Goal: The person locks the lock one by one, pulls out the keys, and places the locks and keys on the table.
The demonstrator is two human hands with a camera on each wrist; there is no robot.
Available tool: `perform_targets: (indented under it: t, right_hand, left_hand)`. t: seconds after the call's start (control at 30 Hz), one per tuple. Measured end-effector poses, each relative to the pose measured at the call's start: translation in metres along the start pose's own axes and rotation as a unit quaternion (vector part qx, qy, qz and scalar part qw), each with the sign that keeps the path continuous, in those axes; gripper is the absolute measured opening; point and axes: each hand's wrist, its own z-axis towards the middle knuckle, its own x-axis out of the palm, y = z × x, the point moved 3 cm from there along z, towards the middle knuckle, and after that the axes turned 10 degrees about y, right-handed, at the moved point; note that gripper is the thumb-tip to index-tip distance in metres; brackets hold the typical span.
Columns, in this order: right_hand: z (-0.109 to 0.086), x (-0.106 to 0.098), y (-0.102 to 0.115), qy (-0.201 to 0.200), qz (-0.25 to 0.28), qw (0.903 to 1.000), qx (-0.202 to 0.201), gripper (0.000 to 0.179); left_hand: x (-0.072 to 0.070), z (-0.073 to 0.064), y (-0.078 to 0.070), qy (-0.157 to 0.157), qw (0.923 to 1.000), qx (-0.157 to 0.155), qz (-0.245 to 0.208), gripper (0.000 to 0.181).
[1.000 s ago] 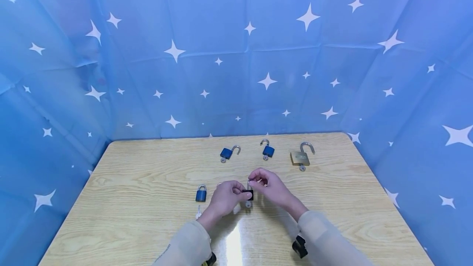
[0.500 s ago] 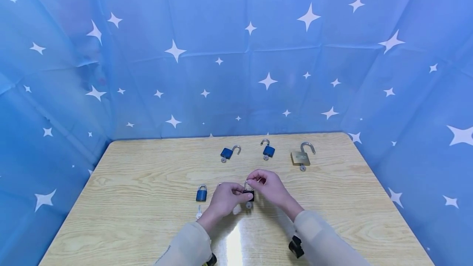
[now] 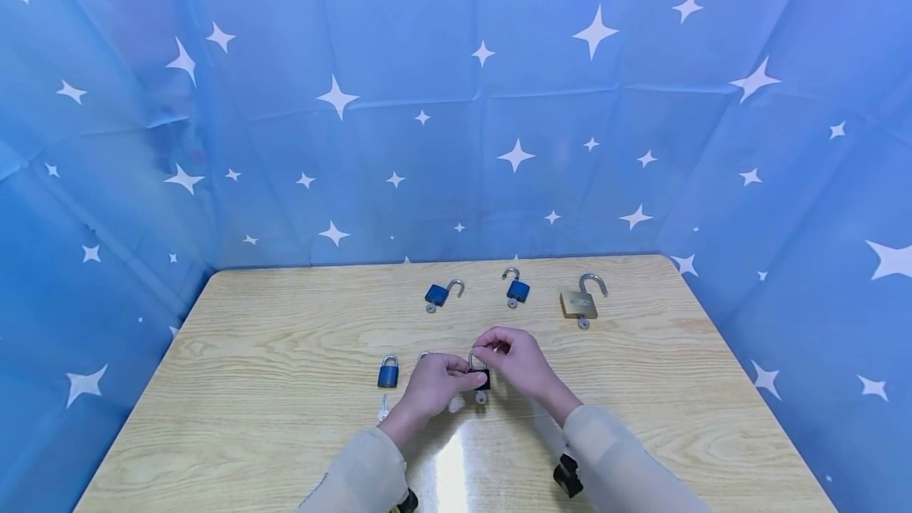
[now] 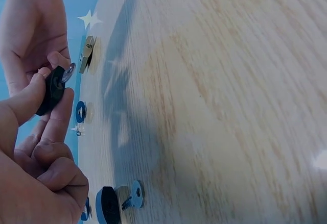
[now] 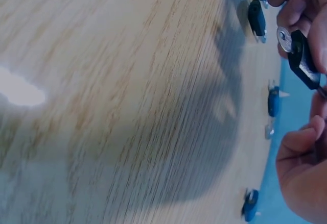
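Near centre of worktop (image 3: pixel 285 323): left hand (image 3: pixel 431 382) pinches black padlock (image 3: pixel 480 375) body, key in base; right hand (image 3: pixel 516 359) fingers grip silver shackle. Far row: three padlocks already open, keys inserted. Blue padlock (image 3: pixel 388 372) at left still closed.

Bright even light, tabletop glare, blurry wrist views

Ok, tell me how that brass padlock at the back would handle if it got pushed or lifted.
The brass padlock looks like solid metal, so probably heavy for its size. It lies flat on the wooden table, so a push would likely slide it, not roll it. Its open shackle may swing when lifted.
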Motion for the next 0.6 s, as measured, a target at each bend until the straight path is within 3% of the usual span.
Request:
perform_targets:
  t: [0.33, 0.6]
  right_hand:
    - [-0.0022, -0.0002, -0.0003, -0.007, 0.013, 0.9997, 0.019, 0.004]
    - [-0.0051, 0.0003, 0.0017, -0.01, 0.024, 0.9992, 0.03, 0.006]
  left_hand:
    - [0.0, -0.0007, 0.0003, -0.011, 0.9998, 0.005, 0.016, 0.022]
    - [0.0017, -0.0021, -0.0041, -0.025, 0.9997, 0.003, -0.009, 0.02]
